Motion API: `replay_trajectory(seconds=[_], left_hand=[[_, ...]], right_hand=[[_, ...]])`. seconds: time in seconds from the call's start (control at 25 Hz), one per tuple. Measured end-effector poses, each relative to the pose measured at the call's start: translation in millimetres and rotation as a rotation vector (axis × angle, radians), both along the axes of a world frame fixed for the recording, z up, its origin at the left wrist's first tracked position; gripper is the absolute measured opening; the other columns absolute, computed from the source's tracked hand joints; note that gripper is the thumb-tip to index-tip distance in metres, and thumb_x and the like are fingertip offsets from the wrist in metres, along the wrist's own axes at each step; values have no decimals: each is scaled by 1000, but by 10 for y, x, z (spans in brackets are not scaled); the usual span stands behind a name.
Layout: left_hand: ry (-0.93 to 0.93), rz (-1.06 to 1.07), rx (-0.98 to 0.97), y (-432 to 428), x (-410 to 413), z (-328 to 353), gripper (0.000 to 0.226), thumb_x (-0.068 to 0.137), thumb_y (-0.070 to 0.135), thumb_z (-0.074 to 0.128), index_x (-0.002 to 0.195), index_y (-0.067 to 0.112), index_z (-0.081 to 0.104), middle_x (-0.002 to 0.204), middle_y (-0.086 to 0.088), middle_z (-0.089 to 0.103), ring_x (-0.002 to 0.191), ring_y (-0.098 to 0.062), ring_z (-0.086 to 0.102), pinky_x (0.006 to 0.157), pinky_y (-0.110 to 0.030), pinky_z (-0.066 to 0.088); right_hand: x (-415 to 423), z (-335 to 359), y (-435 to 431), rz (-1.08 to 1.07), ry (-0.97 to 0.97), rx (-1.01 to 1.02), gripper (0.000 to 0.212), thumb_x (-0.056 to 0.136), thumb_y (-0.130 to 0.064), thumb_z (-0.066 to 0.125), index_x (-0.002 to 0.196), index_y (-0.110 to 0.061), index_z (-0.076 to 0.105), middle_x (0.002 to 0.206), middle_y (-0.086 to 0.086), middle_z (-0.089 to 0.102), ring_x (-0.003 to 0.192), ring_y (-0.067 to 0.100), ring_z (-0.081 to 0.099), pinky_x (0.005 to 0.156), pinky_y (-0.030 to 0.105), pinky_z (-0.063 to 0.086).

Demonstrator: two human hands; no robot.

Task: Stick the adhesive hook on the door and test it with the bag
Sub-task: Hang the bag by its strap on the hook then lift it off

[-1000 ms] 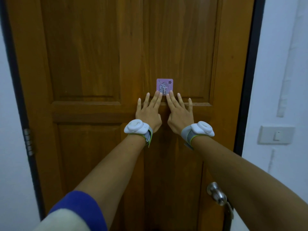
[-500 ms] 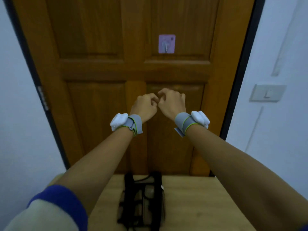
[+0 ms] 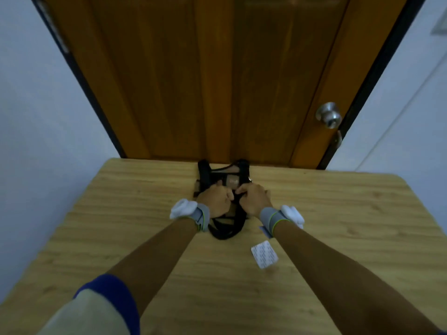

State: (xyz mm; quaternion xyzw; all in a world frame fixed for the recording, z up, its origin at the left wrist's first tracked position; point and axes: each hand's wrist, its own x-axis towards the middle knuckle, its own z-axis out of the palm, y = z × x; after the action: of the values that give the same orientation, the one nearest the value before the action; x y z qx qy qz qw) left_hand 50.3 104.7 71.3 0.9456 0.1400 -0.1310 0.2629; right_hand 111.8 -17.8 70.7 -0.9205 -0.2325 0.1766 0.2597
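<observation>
Reaching forward over a light wooden table, both bare arms stretch toward the far edge, where the surface meets the foot of a brown wooden door. At the near left corner a sleeve shows, cream with a dark blue cuff. Further along that arm a grey wrist strap carries a white block on its outer side. The left hand is curled into a fist on top of the bag, knuckles up, fingers folded around black strap material. The bag lies flat on the table near the door, its far end almost at the table's edge, its body dark with black webbing and a pale see-through panel. Its black handle loops trail back toward the person, between the two wrists. The right hand is closed in the same way just beside the left, thumbs nearly meeting, gripping the bag's straps. That wrist wears a matching grey band with a white block. Nearer the person, just inside the right forearm, a small white printed slip lies flat on the wood. At the door's right edge sits a round metal knob. Pale walls flank the door frame on either side. The adhesive hook is out of view.
</observation>
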Motion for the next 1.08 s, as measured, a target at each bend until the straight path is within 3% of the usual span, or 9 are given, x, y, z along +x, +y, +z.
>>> replay_trajectory(seconds=[0.12,0.2,0.28,0.44,0.6,0.72,0.8,0.96,1.08], left_hand=[[74,-128,76,-44,-221,-346,28,93,37,49,107,19,64,112,-6,67,102,-29,61,91,-40,43],[146,-219,149,-57,-323,-492,31,91,44,52,103,17,63,103,-9,65,93,-28,60,89,-40,44],[243,-268,237,-64,-398,-601,18,93,35,51,97,21,60,94,-11,59,83,-25,56,86,-38,44],[190,-214,235,-4,-382,-541,24,95,25,46,103,5,58,101,-18,62,101,-35,57,109,-49,30],[109,-187,65,129,-162,-187,28,96,28,47,108,4,57,97,-16,60,100,-35,57,96,-40,33],[28,-175,-19,188,33,169,18,95,26,48,104,14,59,104,-11,69,100,-31,60,94,-37,38],[2,-145,-133,193,150,368,16,96,22,46,105,16,58,106,-9,72,97,-27,63,94,-37,44],[-162,-126,-225,231,286,834,12,97,15,41,101,15,53,100,-13,73,80,-19,67,78,-31,51],[-318,-96,-179,291,414,1255,17,99,20,39,105,12,52,92,-12,70,69,-13,63,65,-27,47]], right_hand=[[-154,-315,-131,118,12,-135,42,82,-7,48,120,-22,59,140,6,47,132,29,34,104,40,25],[-207,-431,-186,204,32,-200,44,84,-8,49,125,-22,55,150,4,33,138,28,24,107,43,22],[-242,-501,-216,256,-10,-255,43,85,-8,51,125,-24,55,154,3,24,140,29,20,108,44,22],[-235,-465,-179,326,-86,-345,41,85,-7,53,123,-21,54,152,8,23,138,33,20,106,44,23],[-102,-266,-117,308,-135,-360,44,82,-16,60,124,-14,46,137,11,39,127,31,32,99,43,27],[24,42,-10,260,-166,-284,39,82,-37,62,112,-14,50,117,11,56,116,30,45,97,44,27],[133,211,48,204,-199,-214,30,82,-35,60,104,-17,52,105,10,64,107,31,54,96,43,26],[322,679,122,133,-324,-98,14,78,-27,61,85,-23,49,70,-3,53,93,31,58,88,41,27],[509,1139,244,37,-373,41,11,79,-24,61,80,-20,51,75,2,53,85,32,55,77,37,36]])
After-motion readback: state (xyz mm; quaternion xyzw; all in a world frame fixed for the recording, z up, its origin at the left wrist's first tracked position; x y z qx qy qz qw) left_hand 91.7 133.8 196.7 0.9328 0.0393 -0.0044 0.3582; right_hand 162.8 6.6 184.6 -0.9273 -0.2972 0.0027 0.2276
